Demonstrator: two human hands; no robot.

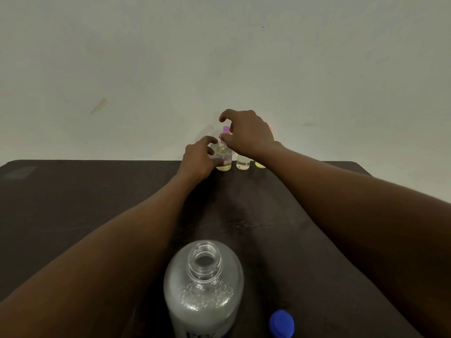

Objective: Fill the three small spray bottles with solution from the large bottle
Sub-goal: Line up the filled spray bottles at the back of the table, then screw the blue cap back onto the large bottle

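Both hands on the left small bottle [224,157], far edge of the table [73,203], against the wall [146,69].

The left hand [199,158] grips its clear body from the left, fingers curled round it. The right hand [246,135] pinches its neck just under the purple cap [226,129], index finger curled and raised above. The bottle is upright, with pale yellowish liquid low inside. The middle small bottle [243,163] stands just beside it, part-filled and clear. The third small bottle [260,164] is mostly hidden behind the right wrist. The large bottle [203,289] stands near the camera between the forearms, uncapped, with bubbles inside. Its blue cap [281,323] lies on the table to its right.
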